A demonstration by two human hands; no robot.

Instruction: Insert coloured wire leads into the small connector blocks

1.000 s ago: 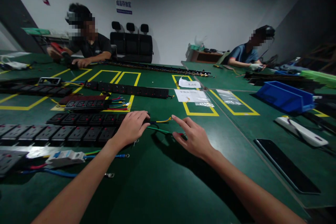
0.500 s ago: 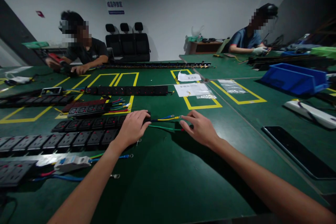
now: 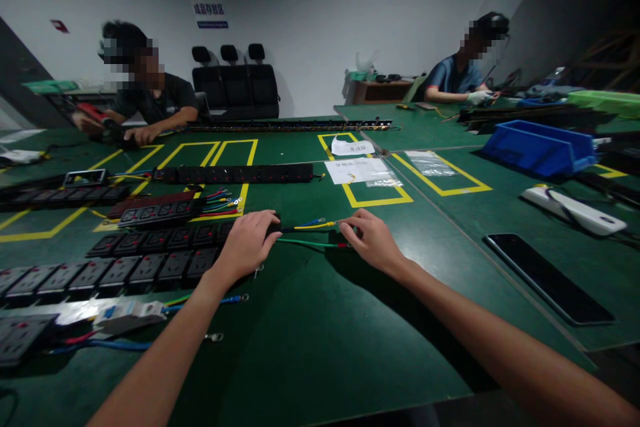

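Observation:
My left hand (image 3: 250, 243) is closed over the right end of a black socket strip (image 3: 181, 238) lying on the green table. From that end run a yellow wire (image 3: 314, 227), a blue wire (image 3: 309, 223) and a green wire (image 3: 306, 243) with a red-sleeved lug. At the yellow wire's lug, my right hand (image 3: 373, 240) is pinched, its fingertips covering the lug's tip. The green wire's lug lies just below the right thumb. Below the left hand is a longer socket strip (image 3: 123, 275), partly hidden by my wrist.
More socket strips (image 3: 235, 173) lie farther back. A white breaker (image 3: 131, 315) with wires sits at the lower left. To the right are a phone (image 3: 547, 278), a white power strip (image 3: 573, 209) and a blue bin (image 3: 540, 147). Two people work across the table.
The right hand's fingers have curled closer together at the yellow wire's lug. My left hand stays on the strip. The whole view has shifted slightly, so things appear farther left.

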